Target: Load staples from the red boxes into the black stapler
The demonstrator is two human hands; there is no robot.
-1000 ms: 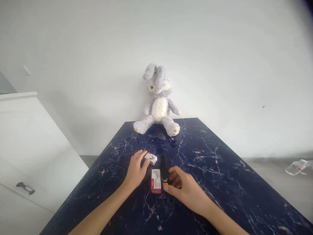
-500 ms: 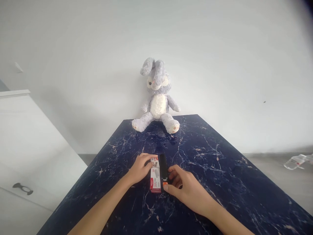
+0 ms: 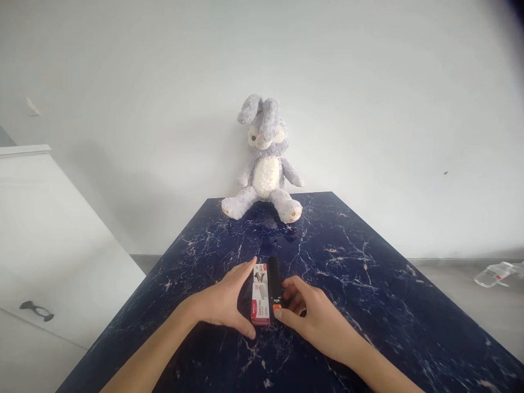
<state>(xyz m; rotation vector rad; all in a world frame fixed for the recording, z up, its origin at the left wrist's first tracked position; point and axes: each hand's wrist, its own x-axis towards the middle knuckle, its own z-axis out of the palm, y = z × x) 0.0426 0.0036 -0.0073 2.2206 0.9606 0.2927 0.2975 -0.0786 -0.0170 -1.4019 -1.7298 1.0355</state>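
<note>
Two red-and-white staple boxes lie end to end on the dark marble table (image 3: 352, 284): a small box (image 3: 259, 273) and a larger box (image 3: 261, 303) nearer me. A black stapler (image 3: 274, 281) with an orange near end lies right beside them. My left hand (image 3: 223, 303) brackets the row of boxes from the left, index fingertip at the far end and thumb at the near end. My right hand (image 3: 317, 319) is curled against the stapler's right side, with the thumb on its orange end.
A grey plush rabbit (image 3: 264, 164) sits at the table's far edge against the white wall. A white cabinet (image 3: 45, 240) with a dark handle stands to the left. A crumpled plastic bottle (image 3: 497, 273) lies on the floor at right.
My left hand slid the small box toward me until it lined up behind the larger box, then spread along both. My right hand stayed on the stapler.
</note>
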